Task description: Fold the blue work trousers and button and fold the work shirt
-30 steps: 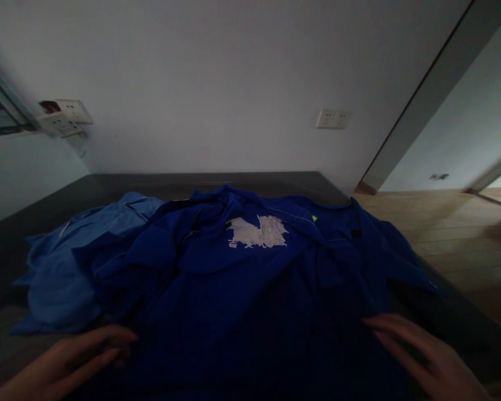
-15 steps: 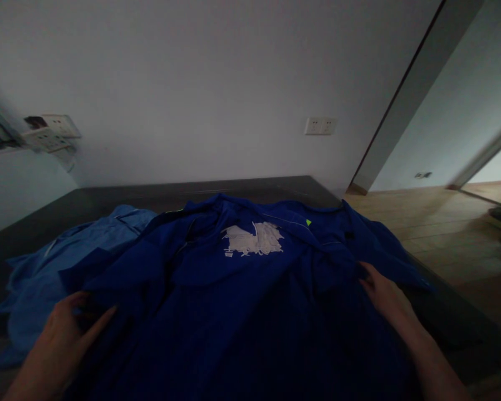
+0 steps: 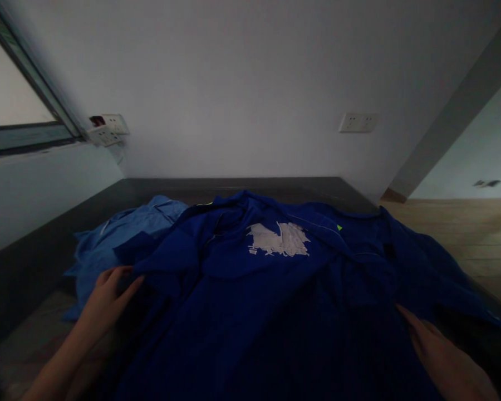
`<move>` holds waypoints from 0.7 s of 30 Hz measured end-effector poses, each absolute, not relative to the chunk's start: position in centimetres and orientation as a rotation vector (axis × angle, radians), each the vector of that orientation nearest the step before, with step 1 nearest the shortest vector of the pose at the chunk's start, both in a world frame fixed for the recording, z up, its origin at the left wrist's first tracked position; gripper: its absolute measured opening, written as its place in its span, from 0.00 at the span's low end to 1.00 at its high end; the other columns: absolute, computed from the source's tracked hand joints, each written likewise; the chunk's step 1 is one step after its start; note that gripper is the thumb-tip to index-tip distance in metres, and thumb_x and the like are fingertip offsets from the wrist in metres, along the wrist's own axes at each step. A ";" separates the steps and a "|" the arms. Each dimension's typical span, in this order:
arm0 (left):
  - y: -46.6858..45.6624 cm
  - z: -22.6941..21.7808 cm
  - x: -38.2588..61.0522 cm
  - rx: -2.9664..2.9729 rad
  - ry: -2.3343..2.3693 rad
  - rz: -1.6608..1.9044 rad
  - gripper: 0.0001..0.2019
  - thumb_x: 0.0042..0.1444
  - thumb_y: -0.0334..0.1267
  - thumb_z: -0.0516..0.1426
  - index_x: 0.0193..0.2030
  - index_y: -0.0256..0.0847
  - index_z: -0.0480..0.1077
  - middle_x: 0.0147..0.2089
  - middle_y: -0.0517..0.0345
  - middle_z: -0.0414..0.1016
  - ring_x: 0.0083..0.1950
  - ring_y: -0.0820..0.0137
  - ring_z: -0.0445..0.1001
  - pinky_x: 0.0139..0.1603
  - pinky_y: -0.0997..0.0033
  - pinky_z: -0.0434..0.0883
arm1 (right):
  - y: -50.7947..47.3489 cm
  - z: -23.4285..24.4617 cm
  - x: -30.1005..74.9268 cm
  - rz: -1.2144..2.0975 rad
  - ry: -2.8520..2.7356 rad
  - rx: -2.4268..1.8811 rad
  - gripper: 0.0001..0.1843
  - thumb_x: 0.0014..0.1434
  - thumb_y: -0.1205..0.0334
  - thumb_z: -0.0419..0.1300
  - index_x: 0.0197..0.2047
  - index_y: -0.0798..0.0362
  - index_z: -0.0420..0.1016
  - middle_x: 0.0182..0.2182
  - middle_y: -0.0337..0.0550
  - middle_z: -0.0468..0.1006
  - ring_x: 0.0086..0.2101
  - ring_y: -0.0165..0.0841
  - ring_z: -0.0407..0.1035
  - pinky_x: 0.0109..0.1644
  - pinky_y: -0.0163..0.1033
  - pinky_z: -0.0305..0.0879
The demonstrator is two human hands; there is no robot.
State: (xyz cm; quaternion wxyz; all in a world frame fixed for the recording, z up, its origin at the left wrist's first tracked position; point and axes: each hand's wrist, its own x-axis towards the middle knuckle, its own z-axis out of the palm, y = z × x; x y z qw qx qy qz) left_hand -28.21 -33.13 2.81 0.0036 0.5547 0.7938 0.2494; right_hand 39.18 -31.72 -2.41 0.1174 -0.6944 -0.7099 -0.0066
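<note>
A dark blue jacket lies spread out with its collar away from me, a ragged whitish patch showing on its inner back. At its left sleeve, my left hand has thumb and fingers closed on the cloth. My right hand grips the jacket's right front edge, its fingertips partly hidden in dark folds. Beside the jacket on the left rests a lighter blue garment, partly covered by the dark sleeve.
The garments lie on a dark tabletop against a white wall. Power sockets are set in the wall, with more sockets in the left corner near a window. Light wooden flooring shows at right.
My view has turned left, so the scene sits further right. My left hand has moved up to the sleeve and closed on it. The right hand stays at the jacket's edge.
</note>
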 end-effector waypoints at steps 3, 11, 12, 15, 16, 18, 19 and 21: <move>-33.1 3.0 -28.3 1.660 2.419 0.813 0.22 0.49 0.60 0.47 0.38 0.42 0.64 0.41 0.51 0.71 0.45 0.57 0.71 0.50 0.56 0.69 | -31.9 -1.9 40.1 0.055 -2.019 -2.040 0.26 0.64 0.50 0.42 0.54 0.52 0.73 0.42 0.53 0.80 0.37 0.47 0.77 0.41 0.53 0.73; -33.5 4.3 -28.5 1.353 2.320 1.217 0.19 0.48 0.59 0.50 0.29 0.43 0.57 0.25 0.65 0.61 0.28 0.70 0.64 0.28 0.71 0.66 | -33.1 3.9 25.2 -0.298 -2.222 -1.248 0.20 0.67 0.53 0.45 0.54 0.48 0.72 0.47 0.50 0.75 0.46 0.43 0.71 0.46 0.47 0.70; -33.5 4.4 -28.4 1.262 2.270 1.283 0.21 0.47 0.60 0.52 0.32 0.43 0.58 0.27 0.64 0.63 0.30 0.69 0.66 0.29 0.70 0.68 | -33.3 3.9 22.7 -0.263 -2.354 -1.092 0.20 0.67 0.54 0.46 0.57 0.45 0.69 0.52 0.48 0.73 0.50 0.42 0.69 0.47 0.46 0.70; -33.5 4.5 -27.8 1.048 2.127 1.346 0.30 0.44 0.58 0.59 0.48 0.42 0.59 0.40 0.56 0.70 0.36 0.66 0.73 0.33 0.67 0.74 | -33.9 2.1 17.3 -0.233 -2.592 -0.780 0.31 0.63 0.42 0.51 0.66 0.41 0.57 0.60 0.48 0.66 0.55 0.51 0.63 0.48 0.54 0.69; -33.3 4.4 -27.6 1.029 2.094 1.316 0.34 0.43 0.56 0.61 0.53 0.43 0.57 0.44 0.53 0.72 0.38 0.64 0.74 0.35 0.65 0.75 | -34.0 1.2 16.4 -0.215 -2.640 -0.751 0.36 0.60 0.37 0.51 0.68 0.40 0.53 0.61 0.49 0.65 0.55 0.55 0.62 0.48 0.58 0.68; -32.8 4.2 -27.3 1.056 2.031 1.250 0.37 0.43 0.53 0.64 0.57 0.43 0.55 0.49 0.48 0.73 0.41 0.62 0.76 0.38 0.62 0.76 | -33.8 -0.6 15.5 -0.175 -2.703 -0.738 0.42 0.57 0.31 0.50 0.69 0.39 0.46 0.61 0.52 0.64 0.55 0.61 0.62 0.46 0.64 0.66; -32.5 4.0 -27.2 1.090 2.002 1.237 0.37 0.43 0.52 0.64 0.57 0.42 0.57 0.49 0.47 0.74 0.42 0.60 0.76 0.40 0.61 0.76 | -33.7 -1.3 15.4 -0.158 -2.727 -0.743 0.43 0.57 0.31 0.49 0.70 0.38 0.44 0.61 0.53 0.64 0.54 0.62 0.62 0.46 0.66 0.65; -31.8 4.1 -27.4 1.178 1.993 1.276 0.33 0.43 0.51 0.62 0.55 0.39 0.62 0.50 0.47 0.74 0.47 0.57 0.75 0.46 0.59 0.75 | -33.4 -2.3 15.6 -0.133 -2.760 -0.739 0.42 0.58 0.32 0.48 0.70 0.38 0.41 0.61 0.53 0.63 0.54 0.63 0.62 0.45 0.69 0.64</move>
